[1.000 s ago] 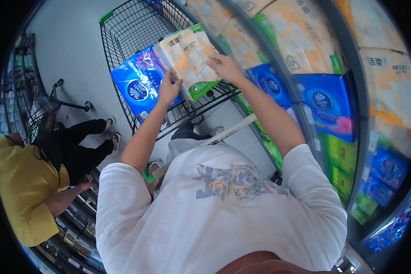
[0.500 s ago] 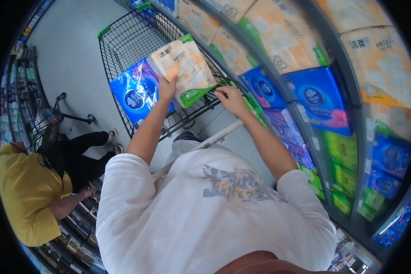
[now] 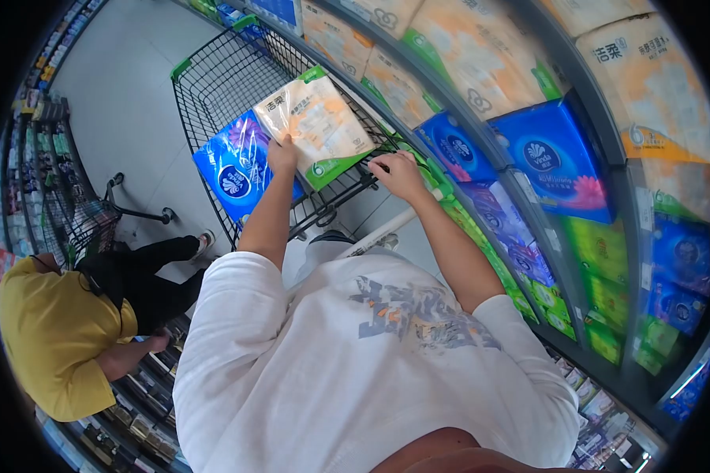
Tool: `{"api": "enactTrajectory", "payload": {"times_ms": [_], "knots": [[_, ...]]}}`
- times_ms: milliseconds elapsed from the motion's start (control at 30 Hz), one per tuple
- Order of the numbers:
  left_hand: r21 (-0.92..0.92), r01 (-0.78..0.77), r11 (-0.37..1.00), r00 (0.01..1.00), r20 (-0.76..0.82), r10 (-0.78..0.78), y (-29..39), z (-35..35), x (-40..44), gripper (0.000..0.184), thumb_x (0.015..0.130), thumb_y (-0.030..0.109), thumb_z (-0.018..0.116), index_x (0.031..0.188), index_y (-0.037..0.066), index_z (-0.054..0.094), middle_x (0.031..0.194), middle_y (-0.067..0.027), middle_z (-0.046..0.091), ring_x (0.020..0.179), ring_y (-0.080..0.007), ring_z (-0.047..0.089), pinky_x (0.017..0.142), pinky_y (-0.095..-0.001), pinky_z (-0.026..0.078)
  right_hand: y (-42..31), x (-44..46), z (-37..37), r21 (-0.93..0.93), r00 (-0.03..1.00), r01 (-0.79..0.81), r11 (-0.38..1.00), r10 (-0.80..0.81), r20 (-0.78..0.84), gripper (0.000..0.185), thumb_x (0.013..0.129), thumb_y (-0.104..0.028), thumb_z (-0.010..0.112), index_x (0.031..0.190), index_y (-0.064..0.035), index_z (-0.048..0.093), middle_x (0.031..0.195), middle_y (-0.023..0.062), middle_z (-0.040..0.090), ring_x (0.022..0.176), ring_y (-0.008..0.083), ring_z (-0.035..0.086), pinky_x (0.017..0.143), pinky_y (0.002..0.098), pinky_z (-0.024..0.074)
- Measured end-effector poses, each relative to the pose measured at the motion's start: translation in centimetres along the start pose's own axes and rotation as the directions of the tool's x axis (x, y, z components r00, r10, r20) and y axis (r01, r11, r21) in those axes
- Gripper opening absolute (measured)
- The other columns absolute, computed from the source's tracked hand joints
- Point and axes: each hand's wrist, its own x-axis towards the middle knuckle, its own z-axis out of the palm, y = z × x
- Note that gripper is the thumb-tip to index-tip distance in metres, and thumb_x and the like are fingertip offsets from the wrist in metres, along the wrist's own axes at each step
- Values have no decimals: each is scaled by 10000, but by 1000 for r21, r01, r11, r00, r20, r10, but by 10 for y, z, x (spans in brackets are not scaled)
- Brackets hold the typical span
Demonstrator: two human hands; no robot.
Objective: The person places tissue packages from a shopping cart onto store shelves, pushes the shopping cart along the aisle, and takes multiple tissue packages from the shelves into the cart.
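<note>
My left hand [image 3: 282, 156] is at the seam between two tissue packs, with its fingers closed on the near left edge of the cream tissue pack [image 3: 323, 126]. That pack has a green corner band and lies in the shopping cart [image 3: 205, 83]. Beside it, on the left, is a blue tissue pack [image 3: 235, 177] in shiny wrap. My right hand [image 3: 398, 173] is by the cart's near right corner, close to the cream pack's corner. Its fingers are curled together, and whatever may be in them is hidden.
Shelves of tissue packs line the right side, including a blue Vinda pack [image 3: 548, 162] and cream packs [image 3: 639, 87]. At the left, a person in a yellow shirt [image 3: 55, 339] stands by another shelf. A second cart [image 3: 87, 225] is near that person.
The cream pack has settled flatter beside the blue one. My left hand has slid slightly left, its thumb off the pack's face. My right hand has shifted slightly, fingers more curled.
</note>
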Motion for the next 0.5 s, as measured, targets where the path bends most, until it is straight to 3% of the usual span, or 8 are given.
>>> {"api": "enactTrajectory", "payload": {"times_ms": [167,267,333,400,433,467,500], "knots": [[69,17,997,1000,20,-18,-2,9,15,433,891,331,593,1128,-31,597,1116,-261,636,1060,-420,599,919,-449,457,-1,-4,-1,-8,1000,4,1000,-4,8,264,899,-312,578,945,-94,720,970,89,705,960,254,628,1040,426,336],[79,-13,997,999,41,10,-8,14,19,470,879,306,593,1189,-44,546,1101,-276,634,1049,-425,602,921,-444,457,0,-3,0,11,999,21,1000,-20,-26,251,886,-311,597,914,-95,722,931,100,706,919,258,639,1018,429,351],[-55,-166,985,984,51,169,-16,19,11,574,850,242,608,1305,-64,437,1158,-308,591,1085,-434,580,941,-435,445,2,-2,2,-25,1000,21,999,-21,-16,253,883,-318,599,895,-97,722,915,96,707,915,254,640,1017,438,351],[-41,-414,909,910,-54,412,-17,15,-29,705,814,191,634,1389,-71,323,1257,-335,509,1181,-441,509,1011,-427,398,3,-3,3,-19,998,43,999,-44,-53,252,876,-323,604,877,-101,723,888,95,705,893,259,640,997,439,361],[48,-493,869,863,-98,495,-26,17,-45,755,792,176,658,1412,-69,305,1353,-331,427,1283,-443,401,1089,-419,321,2,-4,1,-13,995,66,998,-67,-80,251,869,-328,609,860,-105,723,860,95,702,871,264,641,978,439,371],[9,-504,863,863,7,504,-28,8,-62,748,787,190,657,1402,-80,327,1386,-318,404,1327,-438,344,1131,-416,261,-3,-2,-7,12,1000,9,1000,-9,17,236,840,-326,624,824,-112,723,804,99,690,814,281,633,921,438,389],[43,-470,882,879,112,463,-46,12,-66,710,794,183,628,1393,-81,354,1403,-305,398,1340,-429,339,1135,-408,256,5,-4,1,46,997,67,997,-65,-39,237,823,-352,657,872,-130,725,775,88,688,790,311,621,855,427,406]]}}
